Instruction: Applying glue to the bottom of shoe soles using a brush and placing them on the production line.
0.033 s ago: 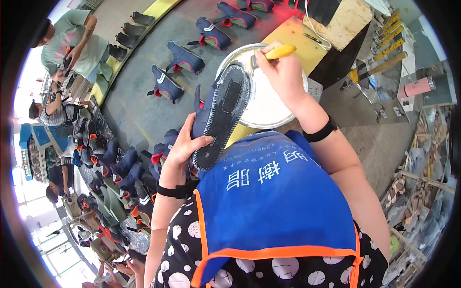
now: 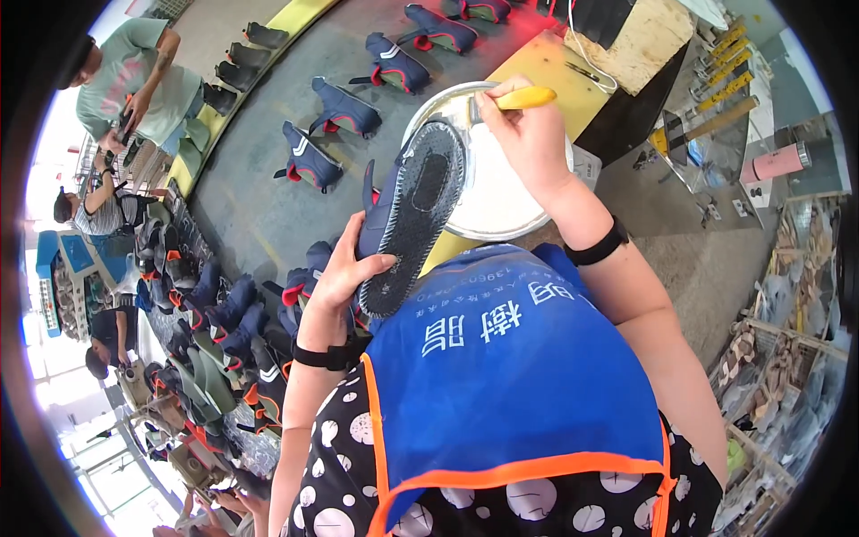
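My left hand (image 2: 338,273) grips a navy shoe upper (image 2: 420,192) by its heel end, thumb on the black underside, which faces up. White stitching rings that sole face; its toe half looks shiny and wet. Between the fingers of my right hand (image 2: 528,134) is a brush with a yellow handle (image 2: 526,98), its head just right of the toe over a wide round pan (image 2: 506,231). White liquid fills the pan. The bristle tips are hard to make out.
Several navy and red shoe uppers (image 2: 344,109) stand spaced along the grey-green belt (image 2: 259,170). A heap of shoes (image 2: 215,358) lies on my left. Co-workers (image 2: 134,85) are across the belt. A pink bottle (image 2: 777,164) is at the right.
The brush and my right hand have shifted very slightly right, away from the toe. My left hand and the shoe upper look unmoved.
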The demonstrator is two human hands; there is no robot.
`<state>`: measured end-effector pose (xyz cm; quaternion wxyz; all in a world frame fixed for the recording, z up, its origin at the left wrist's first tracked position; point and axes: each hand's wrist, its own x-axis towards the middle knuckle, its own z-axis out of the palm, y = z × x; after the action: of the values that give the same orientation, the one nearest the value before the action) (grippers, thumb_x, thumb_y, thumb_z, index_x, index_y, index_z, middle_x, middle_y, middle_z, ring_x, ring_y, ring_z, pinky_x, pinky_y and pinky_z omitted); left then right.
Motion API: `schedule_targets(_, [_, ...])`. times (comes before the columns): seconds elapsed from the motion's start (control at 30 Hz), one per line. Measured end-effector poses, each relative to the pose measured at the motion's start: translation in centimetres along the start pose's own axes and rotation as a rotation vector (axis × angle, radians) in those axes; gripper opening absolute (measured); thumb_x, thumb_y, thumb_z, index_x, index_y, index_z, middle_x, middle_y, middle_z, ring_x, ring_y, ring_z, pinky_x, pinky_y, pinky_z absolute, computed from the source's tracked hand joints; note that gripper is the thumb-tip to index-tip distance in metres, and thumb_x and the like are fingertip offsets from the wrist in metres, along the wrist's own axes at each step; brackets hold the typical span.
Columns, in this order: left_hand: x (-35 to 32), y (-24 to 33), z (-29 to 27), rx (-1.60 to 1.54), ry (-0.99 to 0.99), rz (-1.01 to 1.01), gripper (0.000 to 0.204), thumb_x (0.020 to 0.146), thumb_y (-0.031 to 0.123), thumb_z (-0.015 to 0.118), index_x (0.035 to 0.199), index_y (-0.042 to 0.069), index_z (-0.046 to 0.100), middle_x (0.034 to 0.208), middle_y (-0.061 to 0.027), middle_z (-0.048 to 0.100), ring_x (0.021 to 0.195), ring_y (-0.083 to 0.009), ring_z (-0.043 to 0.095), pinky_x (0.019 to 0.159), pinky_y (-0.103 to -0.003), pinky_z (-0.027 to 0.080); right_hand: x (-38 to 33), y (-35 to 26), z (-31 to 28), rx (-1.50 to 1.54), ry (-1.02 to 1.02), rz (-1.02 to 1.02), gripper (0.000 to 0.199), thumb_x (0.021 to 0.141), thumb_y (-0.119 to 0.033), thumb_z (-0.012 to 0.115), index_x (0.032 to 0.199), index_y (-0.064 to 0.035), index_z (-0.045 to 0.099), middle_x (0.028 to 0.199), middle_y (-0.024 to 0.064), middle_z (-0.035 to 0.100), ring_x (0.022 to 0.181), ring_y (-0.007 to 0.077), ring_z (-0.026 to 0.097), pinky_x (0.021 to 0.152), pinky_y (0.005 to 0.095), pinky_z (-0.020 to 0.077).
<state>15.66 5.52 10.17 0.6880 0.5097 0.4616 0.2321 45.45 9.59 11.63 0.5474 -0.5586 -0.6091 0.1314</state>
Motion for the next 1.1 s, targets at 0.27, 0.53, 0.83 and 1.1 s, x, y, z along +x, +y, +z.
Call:
schedule_targets(0.27, [-0.6, -0.5, 0.5, -0.234, 0.085, -0.038, 0.079, 0.073, 0.013, 0.07, 0.142, -0.004, 0.037, 0.122, -0.0128, 0.059, 0.11, -0.0193, 0.059, 0.097, -0.03, 0.045, -4.9, -1.9, -0.8, 0.125, -0.157, 0.109, 0.021, 0.09, -0.012, 0.067, 0.077, -0.0039, 0.053, 0.061, 0.0103, 0.056, 0.052, 0.0199, 0.057, 0.051, 0.0318, 0.0422])
schedule_targets(0.53, [0.4, -2.6, -0.4, -0.388, -0.061, -0.048, 0.081, 0.072, 0.014, 0.067, 0.146, -0.001, 0.036, 0.129, -0.0155, 0.057, 0.116, -0.0229, 0.058, 0.101, -0.034, 0.046, -1.5, -2.5, -0.5, 0.248, 0.004, 0.04, 0.017, 0.092, -0.014, 0.069, 0.085, -0.0022, 0.058, 0.064, 0.0043, 0.06, 0.055, 0.0095, 0.057, 0.051, 0.0261, 0.0431])
schedule_targets(0.83, [0.3, -3.5, -1.3, -0.473, -0.021, -0.021, 0.074, 0.076, 0.016, 0.066, 0.143, -0.001, 0.04, 0.127, -0.0147, 0.059, 0.112, -0.0219, 0.06, 0.098, -0.033, 0.048, -4.1, -1.8, 1.8, 0.296, -0.295, 0.186, 0.018, 0.09, -0.009, 0.067, 0.08, -0.0025, 0.054, 0.063, 0.0083, 0.058, 0.053, 0.0151, 0.059, 0.049, 0.0288, 0.0428])
schedule_targets(1.1, [0.9, -3.5, -8.3, -0.951, 0.292, -0.035, 0.057, 0.088, 0.038, 0.055, 0.125, -0.005, 0.056, 0.113, -0.0246, 0.066, 0.1, -0.0356, 0.068, 0.084, -0.048, 0.058, -3.0, -0.4, -1.8, 0.435, -0.107, 0.575, 0.012, 0.094, -0.006, 0.059, 0.085, -0.0047, 0.053, 0.07, 0.0014, 0.053, 0.058, 0.0077, 0.051, 0.053, 0.023, 0.0419])
